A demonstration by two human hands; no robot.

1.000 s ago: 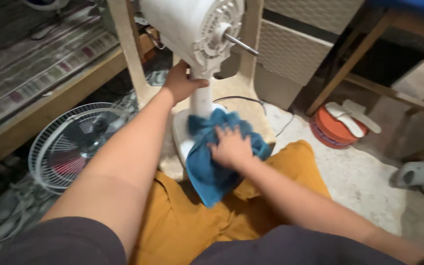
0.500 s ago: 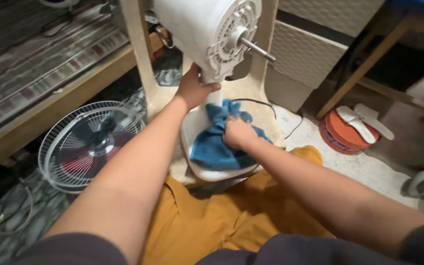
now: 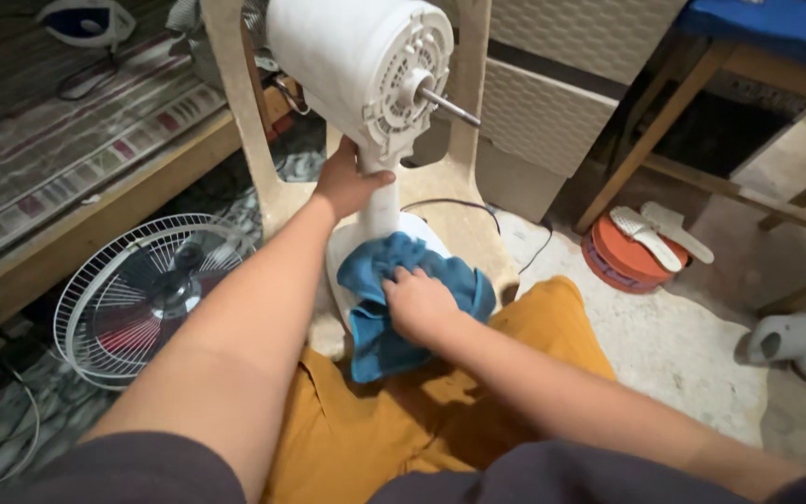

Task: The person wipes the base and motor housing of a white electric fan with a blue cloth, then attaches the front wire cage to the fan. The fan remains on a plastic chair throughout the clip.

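Fan neck (image 3: 380,201) gripped by left hand (image 3: 347,182); right hand (image 3: 419,303) presses blue cloth (image 3: 375,317).

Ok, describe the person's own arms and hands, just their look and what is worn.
Both forearms are bare, with dark sleeves ending near the upper arms. The left hand and right hand are bare too: no gloves, rings, watch or bracelet show. Mustard-yellow shorts cover the legs.

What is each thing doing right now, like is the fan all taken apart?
Fan: upright, guard and blades off, motor shaft bare.
Wire fan guard: off, lying on the floor.
Blue cloth: crumpled, pressed on the fan's base.
Left hand: gripping the fan's neck.
Right hand: pressing the cloth.
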